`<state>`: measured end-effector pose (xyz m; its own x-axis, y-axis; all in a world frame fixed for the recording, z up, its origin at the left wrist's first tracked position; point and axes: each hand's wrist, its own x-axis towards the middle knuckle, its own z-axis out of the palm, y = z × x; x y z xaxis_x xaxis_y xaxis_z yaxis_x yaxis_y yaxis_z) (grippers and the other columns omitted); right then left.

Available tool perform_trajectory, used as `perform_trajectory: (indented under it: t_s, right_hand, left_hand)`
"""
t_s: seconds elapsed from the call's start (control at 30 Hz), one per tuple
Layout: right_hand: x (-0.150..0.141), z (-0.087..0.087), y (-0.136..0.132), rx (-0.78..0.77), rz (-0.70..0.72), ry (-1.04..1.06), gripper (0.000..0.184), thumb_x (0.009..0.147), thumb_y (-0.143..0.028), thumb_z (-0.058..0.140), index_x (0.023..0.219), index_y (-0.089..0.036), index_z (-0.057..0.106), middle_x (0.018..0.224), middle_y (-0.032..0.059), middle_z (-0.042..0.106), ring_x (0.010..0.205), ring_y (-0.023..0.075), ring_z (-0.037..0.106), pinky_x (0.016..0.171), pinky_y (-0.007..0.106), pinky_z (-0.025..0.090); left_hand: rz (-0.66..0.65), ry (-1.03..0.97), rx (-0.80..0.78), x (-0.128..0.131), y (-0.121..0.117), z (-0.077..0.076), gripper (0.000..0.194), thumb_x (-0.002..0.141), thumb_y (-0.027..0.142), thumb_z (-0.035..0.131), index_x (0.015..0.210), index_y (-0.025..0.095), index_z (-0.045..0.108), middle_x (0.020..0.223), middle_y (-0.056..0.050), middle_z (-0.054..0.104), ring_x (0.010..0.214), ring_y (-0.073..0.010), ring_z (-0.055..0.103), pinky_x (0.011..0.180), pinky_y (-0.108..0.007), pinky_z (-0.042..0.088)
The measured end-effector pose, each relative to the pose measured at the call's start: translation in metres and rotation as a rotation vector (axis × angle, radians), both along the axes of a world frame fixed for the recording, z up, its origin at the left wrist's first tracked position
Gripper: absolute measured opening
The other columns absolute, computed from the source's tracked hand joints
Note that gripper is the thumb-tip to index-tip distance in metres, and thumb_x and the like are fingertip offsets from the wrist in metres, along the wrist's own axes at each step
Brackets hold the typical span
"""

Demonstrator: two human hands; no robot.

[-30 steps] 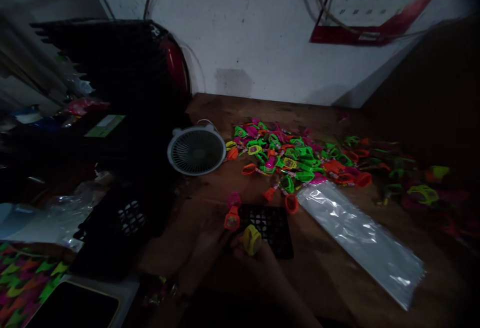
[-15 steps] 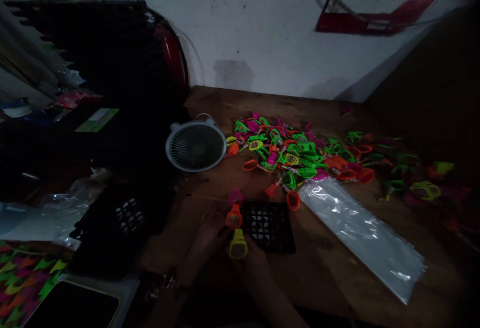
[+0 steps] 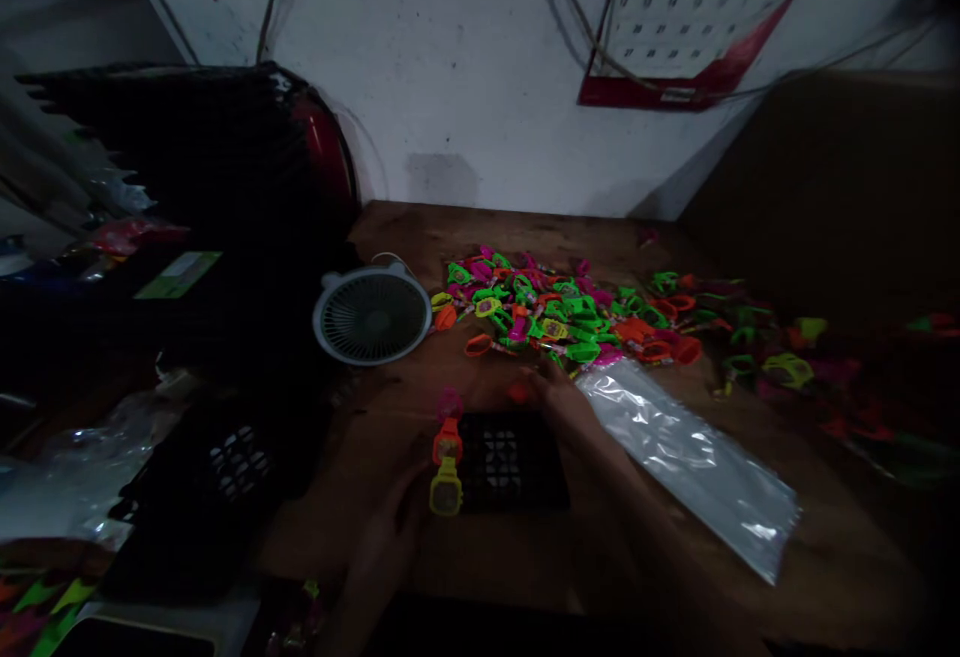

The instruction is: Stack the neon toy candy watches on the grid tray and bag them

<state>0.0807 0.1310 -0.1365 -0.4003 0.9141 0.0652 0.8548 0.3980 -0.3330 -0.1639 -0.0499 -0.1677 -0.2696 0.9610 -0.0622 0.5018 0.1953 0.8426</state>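
Observation:
Three toy watches stand in a row along the left edge of a black lattice basket (image 3: 544, 467): a pink watch (image 3: 450, 404), an orange watch (image 3: 448, 445) and a yellow watch (image 3: 446, 492). My left hand (image 3: 397, 507) is beside the yellow watch, its fingers too dark to make out. My right hand (image 3: 559, 397) reaches over the basket to the near edge of a pile of bright toy watches (image 3: 577, 312). Its fingers are closed around a toy watch there, mostly hidden by the hand; a blurred orange part (image 3: 517, 392) shows at the fingertips.
A small round fan (image 3: 375, 317) stands left of the pile. Clear plastic bags (image 3: 690, 457) lie to the right. Black stacked trays (image 3: 202, 157) and another black basket (image 3: 240, 462) occupy the left. A calendar (image 3: 675, 27) hangs on the wall. More toy watches (image 3: 787, 369) lie far right.
My right hand has left the yellow watch and moved forward and right to the pile. My left hand has drawn back slightly. The camera view has shifted.

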Motion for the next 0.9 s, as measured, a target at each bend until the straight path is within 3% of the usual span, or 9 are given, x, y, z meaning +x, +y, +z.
perform_trajectory:
  t_s: [0.1,0.17,0.23,0.33,0.43,0.5,0.63,0.73,0.9]
  right_hand:
    - [-0.001,0.001,0.026,-0.052,0.106,-0.124,0.032,0.084,-0.008,0.048,0.11,-0.016,0.065,0.13,0.0184,0.05,0.116,0.0303,0.049,0.089,0.039,0.046]
    - [-0.004,0.001,0.03,-0.053,0.13,-0.037,0.031,0.083,-0.007,0.048,0.109,-0.015,0.063,0.127,0.0156,0.053,0.114,0.0267,0.051,0.091,0.037,0.045]
    - [-0.008,-0.001,0.024,-0.124,0.128,0.25,0.03,0.086,-0.011,0.045,0.113,-0.015,0.058,0.113,0.0122,0.06,0.101,0.0218,0.058,0.086,0.034,0.047]
    - [-0.025,-0.008,0.005,-0.497,0.179,0.892,0.034,0.088,-0.026,0.05,0.121,-0.017,0.049,0.096,0.0061,0.065,0.08,0.017,0.062,0.073,0.031,0.05]
    - [-0.053,-0.018,-0.011,-0.865,0.275,1.247,0.064,0.068,-0.029,0.076,0.123,-0.022,0.045,0.102,0.0028,0.065,0.089,0.0173,0.062,0.08,0.031,0.049]
    - [-0.071,-0.023,-0.016,-0.953,0.315,1.323,0.066,0.057,-0.028,0.084,0.114,-0.021,0.052,0.102,0.0021,0.065,0.094,0.0185,0.061,0.086,0.033,0.047]
    - [-0.089,-0.03,-0.015,-0.794,0.311,1.341,0.046,0.062,-0.034,0.082,0.1,-0.019,0.06,0.094,0.0015,0.066,0.088,0.0172,0.061,0.086,0.032,0.047]
    - [-0.088,-0.031,-0.008,-0.745,0.32,1.296,0.041,0.069,-0.041,0.076,0.099,-0.018,0.061,0.096,0.0027,0.066,0.089,0.0178,0.061,0.085,0.033,0.048]
    - [-0.075,-0.024,0.013,-0.635,0.591,0.989,0.023,0.082,-0.036,0.062,0.092,-0.016,0.066,0.099,0.004,0.066,0.094,0.0188,0.06,0.09,0.034,0.046]
  left_hand:
    - [0.107,-0.047,-0.013,0.001,0.0,0.018,0.037,0.087,0.038,0.043,0.117,0.024,0.058,0.123,-0.006,0.062,0.116,-0.0229,0.056,0.1,-0.042,0.044]
    - [0.182,-0.084,0.041,0.005,0.008,0.038,0.038,0.086,0.045,0.045,0.115,0.023,0.059,0.121,-0.007,0.063,0.115,-0.0235,0.056,0.1,-0.041,0.044]
    - [0.202,-0.133,0.099,0.01,0.022,0.059,0.039,0.086,0.047,0.048,0.113,0.022,0.059,0.119,-0.007,0.064,0.114,-0.0231,0.057,0.099,-0.04,0.044]
    - [0.161,-0.202,0.121,0.02,0.049,0.078,0.041,0.086,0.047,0.048,0.117,0.021,0.056,0.12,-0.008,0.063,0.11,-0.022,0.059,0.095,-0.038,0.046]
    - [0.114,-0.278,0.077,0.028,0.078,0.081,0.047,0.085,0.047,0.048,0.122,0.018,0.052,0.119,-0.011,0.063,0.106,-0.0211,0.061,0.089,-0.034,0.049]
    - [0.087,-0.297,0.057,0.031,0.091,0.076,0.045,0.085,0.047,0.048,0.119,0.017,0.054,0.118,-0.01,0.063,0.106,-0.0199,0.061,0.091,-0.032,0.049]
    - [0.067,-0.278,0.056,0.032,0.099,0.065,0.04,0.085,0.045,0.048,0.113,0.019,0.059,0.117,-0.008,0.064,0.11,-0.0191,0.059,0.097,-0.033,0.045]
    - [0.074,-0.302,0.041,0.031,0.094,0.061,0.043,0.085,0.047,0.049,0.117,0.02,0.059,0.11,-0.007,0.066,0.102,-0.0195,0.063,0.089,-0.033,0.05]
    - [0.111,-0.333,-0.05,0.032,0.091,0.061,0.051,0.084,0.049,0.051,0.126,0.021,0.055,0.096,-0.006,0.07,0.077,-0.0164,0.067,0.069,-0.028,0.054]
